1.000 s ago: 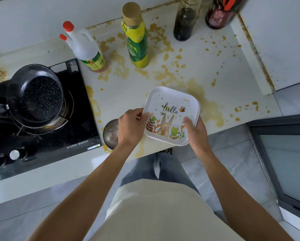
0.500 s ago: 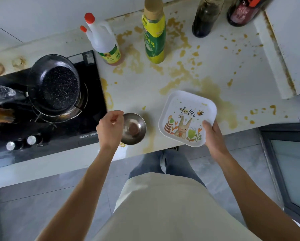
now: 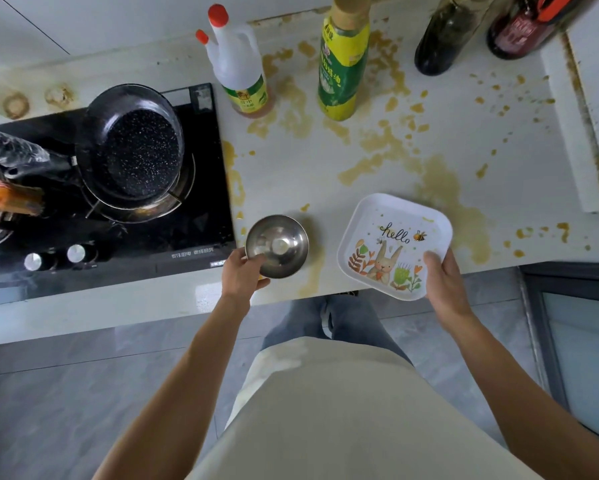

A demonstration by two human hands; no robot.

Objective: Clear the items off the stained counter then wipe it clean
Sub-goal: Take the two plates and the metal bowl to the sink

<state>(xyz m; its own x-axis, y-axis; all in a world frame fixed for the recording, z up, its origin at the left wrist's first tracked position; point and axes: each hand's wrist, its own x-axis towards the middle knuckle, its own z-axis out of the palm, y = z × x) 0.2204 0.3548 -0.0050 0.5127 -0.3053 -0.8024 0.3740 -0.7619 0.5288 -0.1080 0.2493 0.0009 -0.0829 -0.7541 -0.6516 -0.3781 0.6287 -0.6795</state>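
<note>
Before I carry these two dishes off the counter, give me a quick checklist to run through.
1. Left hand grips the steel bowl at its rim: ok.
2. Right hand holds the rabbit plate by its corner: ok.
3. Bowl empty: cannot tell, glare inside.
4. Plate level: not ok, tilted.
5. Counter cleared: not ok, vinegar bottle, oil bottle and two dark bottles remain.

— What's different from a second ago?
— The left hand (image 3: 241,274) has let go of the plate (image 3: 395,245) and now grips the steel bowl's (image 3: 277,245) near rim.
— And the plate?
— Only the right hand (image 3: 442,277) holds it now, further right of the bowl.
</note>
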